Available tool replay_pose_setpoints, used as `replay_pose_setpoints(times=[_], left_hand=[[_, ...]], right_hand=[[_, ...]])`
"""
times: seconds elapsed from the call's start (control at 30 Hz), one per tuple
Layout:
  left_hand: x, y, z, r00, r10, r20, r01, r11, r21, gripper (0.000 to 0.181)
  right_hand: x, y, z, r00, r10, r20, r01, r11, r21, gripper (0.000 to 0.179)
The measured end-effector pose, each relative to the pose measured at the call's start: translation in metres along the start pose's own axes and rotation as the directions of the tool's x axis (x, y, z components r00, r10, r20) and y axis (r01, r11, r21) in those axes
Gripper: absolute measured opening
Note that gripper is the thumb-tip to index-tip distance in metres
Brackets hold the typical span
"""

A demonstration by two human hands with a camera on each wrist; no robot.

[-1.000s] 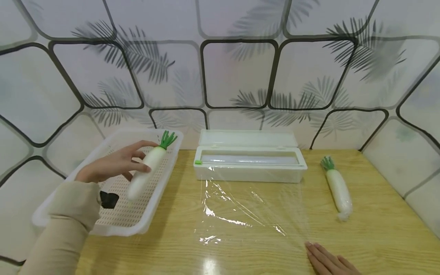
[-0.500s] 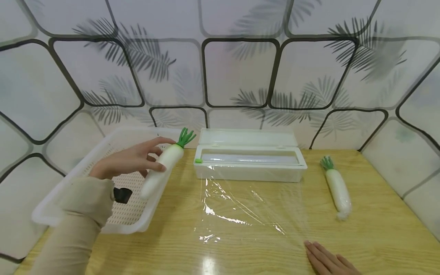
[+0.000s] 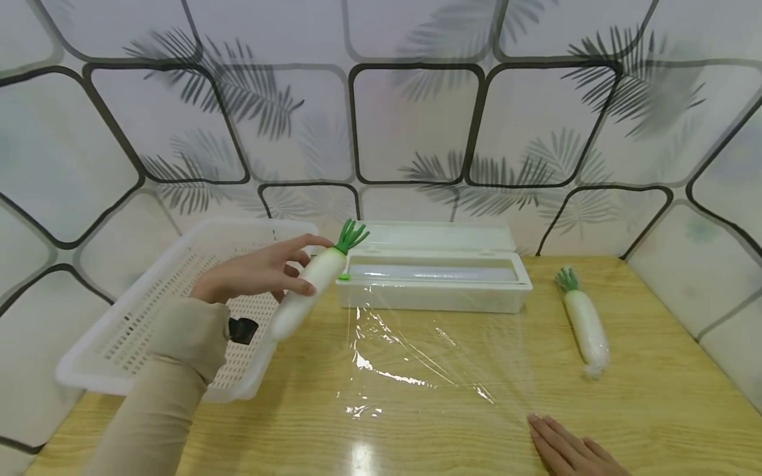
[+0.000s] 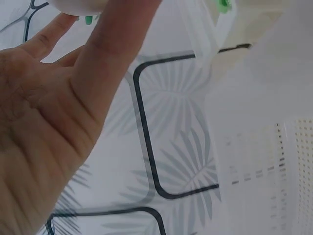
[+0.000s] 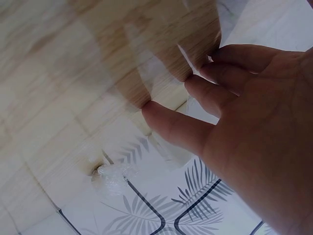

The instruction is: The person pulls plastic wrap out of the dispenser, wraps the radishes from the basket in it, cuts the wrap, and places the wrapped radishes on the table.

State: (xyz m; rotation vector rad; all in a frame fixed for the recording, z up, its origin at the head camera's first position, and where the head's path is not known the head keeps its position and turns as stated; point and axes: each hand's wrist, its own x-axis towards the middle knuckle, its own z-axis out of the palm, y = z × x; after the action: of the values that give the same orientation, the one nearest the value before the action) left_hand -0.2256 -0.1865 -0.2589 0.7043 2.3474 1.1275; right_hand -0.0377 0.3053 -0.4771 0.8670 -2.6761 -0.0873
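A white radish (image 3: 311,287) with green stem stubs is gripped between the thumb and fingers of my left hand (image 3: 256,272), held tilted above the basket's right rim. In the left wrist view only the radish's pale end (image 4: 80,5) shows past the thumb. A sheet of clear cling film (image 3: 411,370) stretches over the table from a white dispenser box (image 3: 434,299), its lid raised. My right hand (image 3: 568,446) rests on the film's near right corner, fingers straight, fingertips touching the table in the right wrist view.
On the left stands a white perforated basket (image 3: 143,317). Another radish (image 3: 586,330), wrapped in film, lies at the right of the wooden table (image 3: 667,396). A patterned wall (image 3: 411,132) closes off the back and sides.
My left hand has carried the radish rightward, from over the basket to its right rim, near the dispenser box. The right hand stays in place on the film.
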Motion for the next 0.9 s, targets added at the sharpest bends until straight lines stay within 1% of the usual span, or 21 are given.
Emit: replay_pose_setpoints(times=[0.2, 0.3, 0.43, 0.6, 0.73, 0.9], left_hand=[[0.016, 0.005, 0.010, 0.999, 0.018, 0.045, -0.016, 0.999, -0.040, 0.070], [0.021, 0.008, 0.013, 0.998, 0.031, 0.053, -0.029, 0.999, -0.034, 0.071], [0.028, 0.012, 0.017, 0.997, 0.044, 0.061, -0.042, 0.998, -0.036, 0.072], [0.039, 0.018, 0.026, 0.995, 0.043, 0.094, -0.036, 0.997, -0.075, 0.072], [0.048, 0.022, 0.034, 0.993, 0.038, 0.108, -0.029, 0.996, -0.087, 0.073], [0.058, 0.025, 0.044, 0.990, 0.053, 0.129, -0.044, 0.996, -0.076, 0.072]], right_hand=[[-0.002, -0.001, 0.003, 1.000, 0.017, -0.001, -0.017, 1.000, 0.010, 0.115], [-0.003, -0.001, 0.002, 0.999, 0.027, 0.016, -0.028, 0.999, 0.020, 0.113], [-0.002, 0.000, 0.001, 0.999, 0.022, 0.033, -0.023, 0.999, 0.035, 0.113], [-0.003, 0.000, 0.000, 0.998, 0.030, 0.060, -0.033, 0.998, 0.045, 0.108], [-0.003, -0.001, 0.000, 0.998, 0.036, 0.045, -0.038, 0.998, 0.041, 0.109], [-0.003, -0.001, 0.000, 0.999, 0.037, 0.037, -0.038, 0.999, 0.038, 0.109]])
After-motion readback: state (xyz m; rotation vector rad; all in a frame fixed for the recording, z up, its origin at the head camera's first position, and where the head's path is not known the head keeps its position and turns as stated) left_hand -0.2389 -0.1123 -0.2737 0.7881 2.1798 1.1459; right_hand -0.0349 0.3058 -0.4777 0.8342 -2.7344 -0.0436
